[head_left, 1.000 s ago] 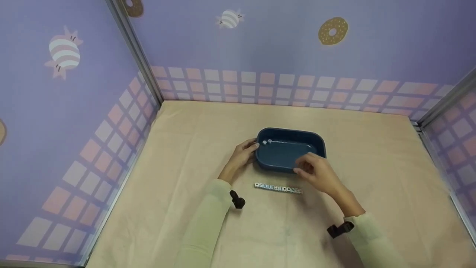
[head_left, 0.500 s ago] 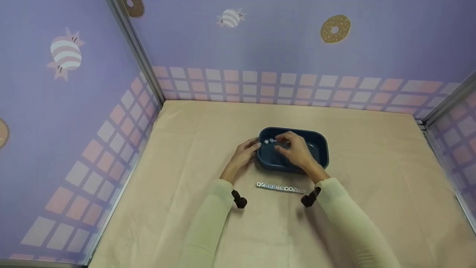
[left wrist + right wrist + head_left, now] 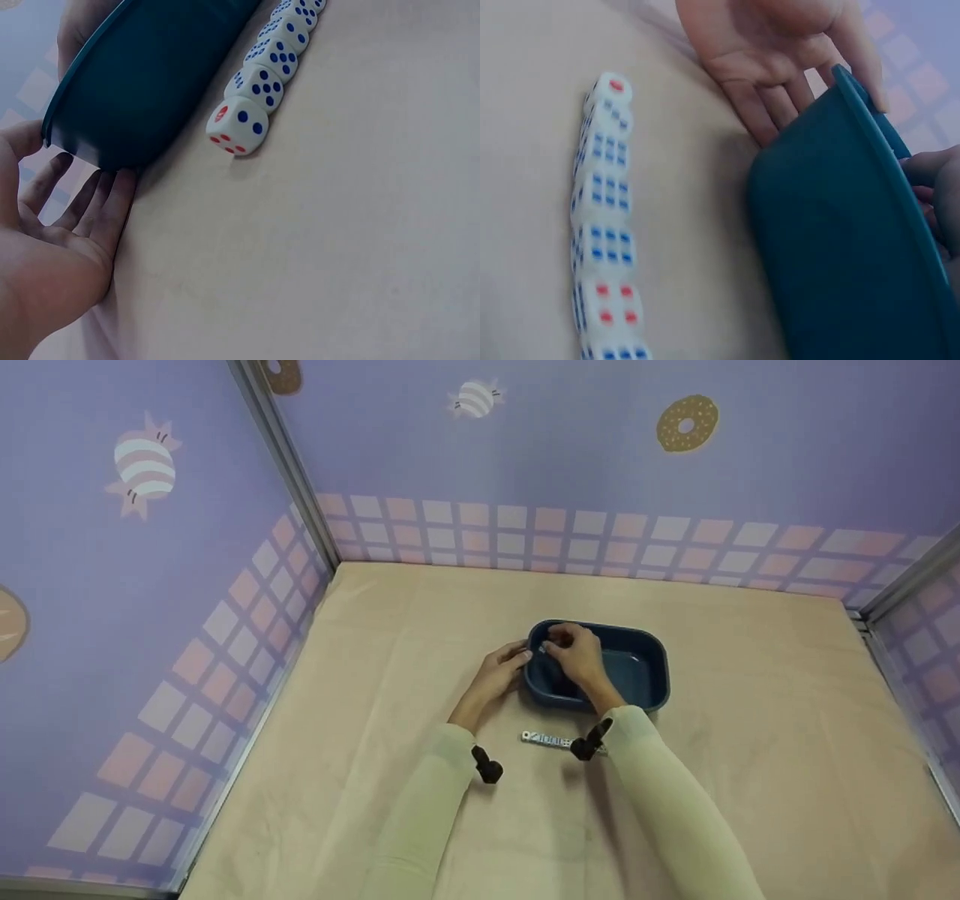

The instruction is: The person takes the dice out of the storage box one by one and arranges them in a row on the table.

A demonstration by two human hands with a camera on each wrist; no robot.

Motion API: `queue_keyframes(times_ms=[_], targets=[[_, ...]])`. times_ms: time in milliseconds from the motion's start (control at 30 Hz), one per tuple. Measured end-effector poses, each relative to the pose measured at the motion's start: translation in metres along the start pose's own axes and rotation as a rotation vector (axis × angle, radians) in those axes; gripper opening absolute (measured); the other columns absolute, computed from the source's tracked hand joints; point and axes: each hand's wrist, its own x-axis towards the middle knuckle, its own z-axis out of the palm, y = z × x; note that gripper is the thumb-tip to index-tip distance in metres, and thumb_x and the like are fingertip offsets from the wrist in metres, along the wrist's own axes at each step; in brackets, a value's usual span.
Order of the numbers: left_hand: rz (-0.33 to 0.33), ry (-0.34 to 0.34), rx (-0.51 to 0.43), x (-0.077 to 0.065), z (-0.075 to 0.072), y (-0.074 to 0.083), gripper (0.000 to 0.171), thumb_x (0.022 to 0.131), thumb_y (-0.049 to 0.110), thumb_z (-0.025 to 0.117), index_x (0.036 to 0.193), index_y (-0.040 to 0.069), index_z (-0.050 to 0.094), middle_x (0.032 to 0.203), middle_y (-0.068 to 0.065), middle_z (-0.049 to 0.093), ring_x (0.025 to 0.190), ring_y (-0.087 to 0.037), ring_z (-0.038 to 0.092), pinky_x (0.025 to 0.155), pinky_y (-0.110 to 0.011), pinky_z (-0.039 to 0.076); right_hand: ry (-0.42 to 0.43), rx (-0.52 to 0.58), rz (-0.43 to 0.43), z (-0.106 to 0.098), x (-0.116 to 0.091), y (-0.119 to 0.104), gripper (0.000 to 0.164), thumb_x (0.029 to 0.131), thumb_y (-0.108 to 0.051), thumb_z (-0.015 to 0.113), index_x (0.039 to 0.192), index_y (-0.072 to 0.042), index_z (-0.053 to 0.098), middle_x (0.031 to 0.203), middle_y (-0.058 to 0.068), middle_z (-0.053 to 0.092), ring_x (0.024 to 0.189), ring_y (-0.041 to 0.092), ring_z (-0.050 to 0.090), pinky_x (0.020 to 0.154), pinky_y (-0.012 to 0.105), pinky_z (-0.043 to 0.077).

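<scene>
A dark blue rectangular dish [image 3: 630, 675] stands on the cloth-covered table. At its left end my left hand [image 3: 495, 671] grips it, thumb on the rim and fingers against the outer wall, as the left wrist view also shows. My right hand [image 3: 579, 654] reaches inside the dish's left end, fingers curled, and pinches a die that its fingertips hide. Just left of those fingertips a white die [image 3: 543, 647] shows. In front of the dish lies a straight row of dice [image 3: 264, 86], white with blue and red pips, touching one another; the right wrist partly covers it in the head view.
A beige cloth [image 3: 420, 615] covers the table. Purple walls [image 3: 585, 457] with printed sweets and checks enclose the back and sides, with metal posts [image 3: 289, 465] at the corners. Black wrist cameras [image 3: 489, 766] hang below both sleeves, the right one over the dice row.
My right hand has moved from the dish's front right rim left and inward to the dice at its left end, its fingers closing there. The left hand has kept its hold on the dish.
</scene>
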Motion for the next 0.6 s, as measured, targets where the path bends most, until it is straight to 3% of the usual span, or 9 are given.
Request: queue_keyframes(times_ms=[233,367,600], targets=[[0.063,-0.065,0.050,0.000,-0.002,0.001,0.047,0.111,0.022,0.058,0.156,0.008,0.053,0.154,-0.016,0.056,0.133,-0.030,0.062,0.105,-0.039,0.055,-0.019,-0.090,-0.047,0.002,0.000,0.007,0.031,0.095,-0.007,0.079,0.122,0.005,0.072,0.114,0.020,0.073,0.105,0.032,0.071,0.095,0.046,0.058],[0.071,-0.112,0.128,0.001,-0.006,0.005,0.048,0.112,0.021,0.055,0.158,0.008,0.049,0.155,-0.018,0.053,0.136,-0.031,0.059,0.109,-0.041,0.052,-0.062,-0.132,-0.051,0.004,0.001,0.008,0.030,0.096,-0.007,0.077,0.122,0.006,0.072,0.115,0.021,0.072,0.106,0.033,0.070,0.095,0.047,0.058],[0.092,-0.119,0.235,0.004,-0.006,0.010,0.047,0.112,0.018,0.054,0.157,0.007,0.049,0.155,-0.015,0.053,0.140,-0.027,0.054,0.114,-0.039,0.047,-0.110,-0.198,-0.058,0.007,0.001,0.011,0.023,0.097,-0.006,0.076,0.117,0.006,0.074,0.110,0.021,0.068,0.102,0.033,0.067,0.092,0.047,0.057]])
